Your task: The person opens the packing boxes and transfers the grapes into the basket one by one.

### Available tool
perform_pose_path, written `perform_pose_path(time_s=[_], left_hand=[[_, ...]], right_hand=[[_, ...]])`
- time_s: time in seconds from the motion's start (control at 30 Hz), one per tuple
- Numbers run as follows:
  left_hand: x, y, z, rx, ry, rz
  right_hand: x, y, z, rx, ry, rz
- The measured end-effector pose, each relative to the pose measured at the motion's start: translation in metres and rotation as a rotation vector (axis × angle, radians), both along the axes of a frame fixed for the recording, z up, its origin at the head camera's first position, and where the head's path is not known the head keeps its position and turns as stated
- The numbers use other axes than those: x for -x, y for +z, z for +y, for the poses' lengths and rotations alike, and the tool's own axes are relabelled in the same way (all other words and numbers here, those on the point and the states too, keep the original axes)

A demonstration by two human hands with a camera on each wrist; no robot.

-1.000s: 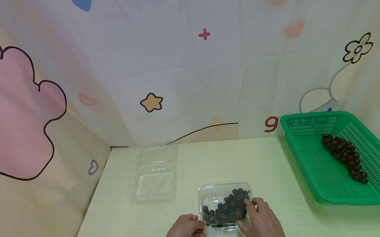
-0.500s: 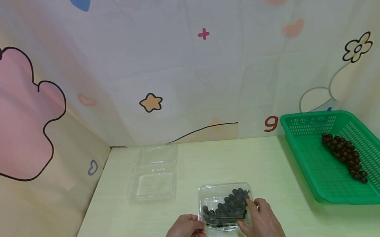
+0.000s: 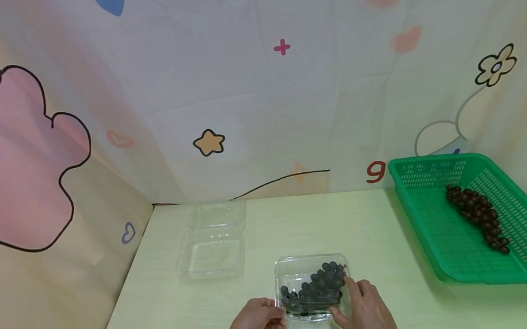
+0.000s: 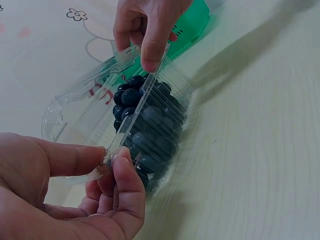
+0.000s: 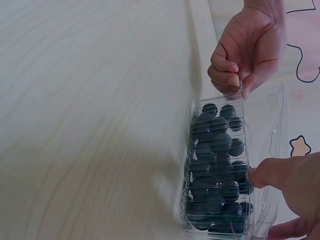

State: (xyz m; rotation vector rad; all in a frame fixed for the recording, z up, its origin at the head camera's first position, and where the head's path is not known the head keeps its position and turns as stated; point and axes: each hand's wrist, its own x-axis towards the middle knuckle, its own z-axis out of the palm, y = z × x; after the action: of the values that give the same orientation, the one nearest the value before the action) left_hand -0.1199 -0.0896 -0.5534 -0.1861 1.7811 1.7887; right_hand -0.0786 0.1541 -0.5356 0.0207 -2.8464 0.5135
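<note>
The box (image 3: 295, 273) stands on the table (image 3: 158, 307) near six o'clock, grapes (image 3: 318, 289) inside. Left hand (image 3: 254, 320): thumb and forefinger pinch the rim at eight o'clock. Right hand (image 3: 368, 310): grips the edge, thumb at five. From the box, second box (image 3: 214, 256), unfolded: ten o'clock; basket (image 3: 503, 278) with bunch (image 3: 477, 216): between two and three.

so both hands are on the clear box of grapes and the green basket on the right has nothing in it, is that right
No: the green basket on the right isn't empty; the head view shows a bunch of dark grapes in it. The left hand and right hand are on the clear box of grapes.
</note>
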Motion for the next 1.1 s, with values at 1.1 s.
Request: perform_pose_path(time_s=[1.1], left_hand=[[-0.0006,0.0044,0.0007,0.011,0.007,-0.001]], right_hand=[[-0.0011,-0.0015,-0.0025,0.094,-0.027,0.017]])
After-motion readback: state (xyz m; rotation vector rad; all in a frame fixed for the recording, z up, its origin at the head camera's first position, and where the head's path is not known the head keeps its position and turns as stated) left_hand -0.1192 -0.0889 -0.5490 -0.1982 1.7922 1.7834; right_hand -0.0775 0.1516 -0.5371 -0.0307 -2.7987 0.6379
